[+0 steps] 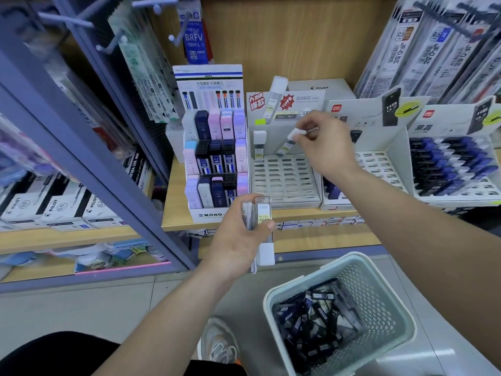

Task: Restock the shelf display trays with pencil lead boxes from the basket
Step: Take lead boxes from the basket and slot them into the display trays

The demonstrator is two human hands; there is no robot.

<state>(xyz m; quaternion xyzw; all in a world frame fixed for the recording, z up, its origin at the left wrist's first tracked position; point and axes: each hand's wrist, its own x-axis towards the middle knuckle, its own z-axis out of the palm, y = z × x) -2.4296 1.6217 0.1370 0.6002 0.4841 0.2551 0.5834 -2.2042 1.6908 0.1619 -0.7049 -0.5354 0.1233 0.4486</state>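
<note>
My right hand [322,142] pinches the white cap of a slim lead box [287,145], tilted over the back row of a white slotted display tray [284,183]. One box [259,144] stands upright in that tray's back left slot. My left hand [238,237] grips a small bundle of clear lead boxes with white caps [261,232] in front of the shelf edge. On the floor at the lower right sits a pale green basket [390,302] holding several dark lead boxes [317,318].
A MONO display [214,164] full of boxes stands left of the tray. Two more trays are to the right, one half bare [379,169], one with blue and black boxes [450,166]. Hanging refill packs [146,77] and pegs stick out at the upper left. My shoe [219,346] is beside the basket.
</note>
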